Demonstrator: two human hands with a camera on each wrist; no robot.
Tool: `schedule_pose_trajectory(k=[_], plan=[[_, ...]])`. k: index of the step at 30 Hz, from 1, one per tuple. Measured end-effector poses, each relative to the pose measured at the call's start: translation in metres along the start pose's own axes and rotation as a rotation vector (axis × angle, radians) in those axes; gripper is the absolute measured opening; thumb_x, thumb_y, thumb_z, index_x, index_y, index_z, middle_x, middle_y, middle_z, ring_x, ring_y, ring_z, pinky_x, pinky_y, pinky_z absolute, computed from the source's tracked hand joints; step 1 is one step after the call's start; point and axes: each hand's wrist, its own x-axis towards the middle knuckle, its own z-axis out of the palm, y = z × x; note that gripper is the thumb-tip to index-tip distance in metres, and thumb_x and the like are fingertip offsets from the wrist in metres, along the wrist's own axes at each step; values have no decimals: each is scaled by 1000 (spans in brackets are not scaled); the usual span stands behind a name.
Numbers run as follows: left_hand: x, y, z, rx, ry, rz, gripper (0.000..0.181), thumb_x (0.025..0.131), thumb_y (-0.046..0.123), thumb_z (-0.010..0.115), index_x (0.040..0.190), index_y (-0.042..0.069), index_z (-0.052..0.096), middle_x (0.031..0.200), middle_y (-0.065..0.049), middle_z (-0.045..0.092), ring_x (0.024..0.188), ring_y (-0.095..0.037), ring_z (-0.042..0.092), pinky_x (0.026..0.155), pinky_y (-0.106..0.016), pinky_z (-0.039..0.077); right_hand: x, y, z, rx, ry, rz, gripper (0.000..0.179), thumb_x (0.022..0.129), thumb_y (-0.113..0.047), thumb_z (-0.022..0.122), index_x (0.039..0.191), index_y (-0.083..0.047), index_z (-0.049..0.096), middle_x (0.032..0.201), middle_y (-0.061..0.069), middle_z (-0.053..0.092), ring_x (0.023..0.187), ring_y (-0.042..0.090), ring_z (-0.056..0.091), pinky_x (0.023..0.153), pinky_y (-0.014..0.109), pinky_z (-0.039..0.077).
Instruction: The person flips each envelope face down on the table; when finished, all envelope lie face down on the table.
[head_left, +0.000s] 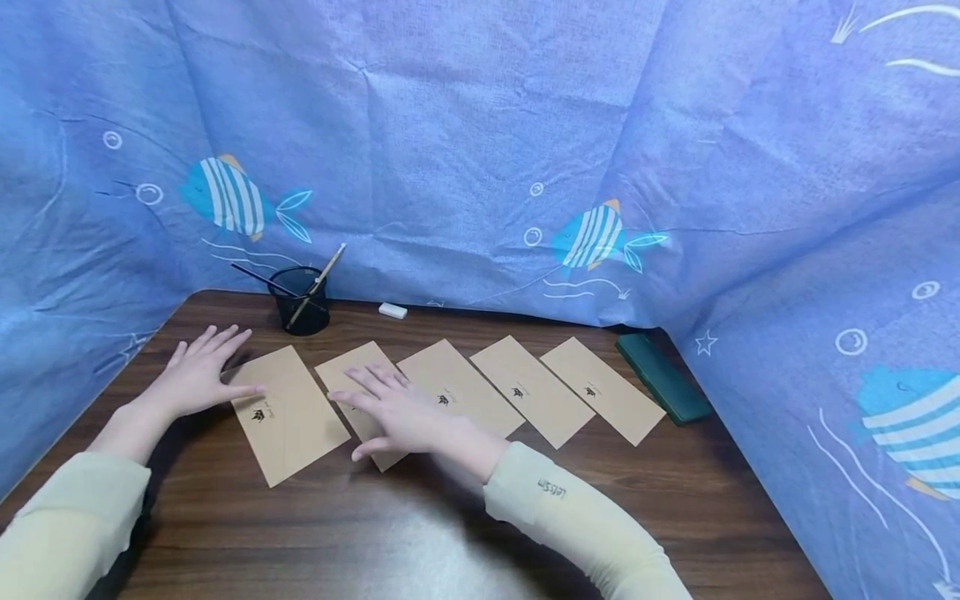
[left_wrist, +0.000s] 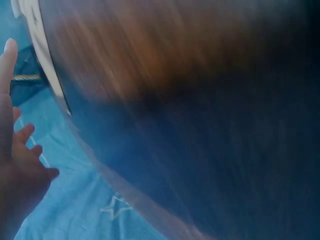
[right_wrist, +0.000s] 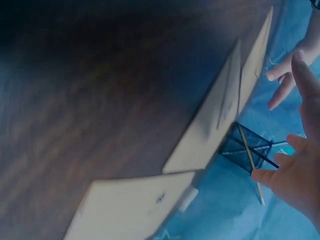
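Note:
Several tan paper envelopes lie slanted in a row on the dark wooden table, each printed with a small black motif. My left hand (head_left: 197,375) is spread at the leftmost envelope (head_left: 296,433), its thumb reaching over the left edge. Over the second envelope (head_left: 333,367) is my right hand (head_left: 408,417), fingers extended and partly hiding the print. Whether either hand touches paper I cannot tell. The middle envelope (head_left: 465,383) lies just beyond the right hand. In the right wrist view the right hand (right_wrist: 295,185) shows straight fingers; the left wrist view is blurred around the left hand (left_wrist: 22,170).
A black mesh pen cup (head_left: 306,315) with a few thin sticks or pens stands at the back left. Beside it lies a white eraser (head_left: 393,311). A dark green case (head_left: 662,379) lies at the right edge. Blue fish-print cloth (head_left: 450,167) hangs around the table (head_left: 315,542).

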Motion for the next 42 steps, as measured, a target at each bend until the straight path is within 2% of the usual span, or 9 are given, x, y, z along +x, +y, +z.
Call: schedule_pose_trajectory(k=[4, 7, 9, 16, 22, 26, 34, 39, 42], plan=[[0, -8, -1, -48, -65, -3, 109, 72, 57, 73, 146, -5, 21, 142, -38, 26, 132, -56, 18, 98, -74, 15, 6, -7, 10, -3, -36, -33, 87, 78, -65, 60, 149, -33, 22, 159, 2, 11, 145, 28, 11, 115, 43, 20], [1, -13, 1, -71, -113, 2, 108, 73, 54, 74, 143, -11, 23, 138, -41, 30, 125, -58, 26, 95, -71, 23, 8, -11, 17, 2, -80, -61, 87, 77, -66, 60, 149, -33, 24, 158, 2, 16, 145, 28, 12, 114, 44, 24], [1, -15, 2, -77, -124, 24, 107, 72, 53, 75, 141, -13, 27, 135, -41, 34, 121, -58, 31, 94, -69, 28, 9, -13, 20, 15, -116, -71, 86, 78, -65, 60, 149, -33, 24, 158, 0, 18, 145, 28, 11, 113, 45, 24], [2, -18, 6, -88, -48, 94, 95, 66, 48, 81, 130, -10, 43, 114, -31, 55, 108, -47, 45, 91, -59, 32, 10, -12, 25, 38, -220, -102, 78, 81, -64, 57, 147, -34, 29, 156, -5, 23, 145, 25, 12, 113, 46, 23], [5, -18, 8, -98, -25, 106, 87, 63, 46, 83, 124, -6, 51, 102, -22, 59, 97, -39, 53, 84, -54, 40, 8, -9, 27, 32, -283, -104, 72, 83, -65, 52, 145, -37, 32, 157, -9, 19, 146, 23, 7, 114, 47, 21], [6, -18, 8, -112, -39, 104, 82, 63, 44, 84, 121, -4, 53, 100, -21, 60, 95, -39, 55, 82, -53, 42, 7, -9, 28, 32, -283, -98, 72, 82, -66, 52, 145, -39, 32, 157, -10, 19, 146, 21, 7, 114, 47, 20], [9, -18, 8, -173, -75, 71, 77, 66, 41, 83, 122, -1, 52, 106, -28, 55, 100, -45, 52, 84, -58, 40, 7, -8, 33, 46, -288, -71, 73, 81, -68, 51, 145, -42, 29, 157, -13, 16, 146, 18, 5, 115, 49, 16], [8, -20, 1, -194, -82, 78, 69, 67, 37, 83, 118, 0, 56, 105, -27, 55, 95, -45, 55, 80, -55, 43, 7, -8, 32, 60, -286, -69, 73, 80, -67, 54, 145, -41, 31, 156, -13, 17, 146, 18, 5, 114, 52, 17], [6, -22, -5, -206, -90, 83, 63, 67, 33, 84, 115, -1, 61, 105, -25, 56, 95, -42, 55, 79, -49, 44, 8, -9, 31, 72, -287, -71, 73, 80, -66, 55, 145, -41, 33, 156, -13, 18, 146, 18, 6, 113, 53, 17]])
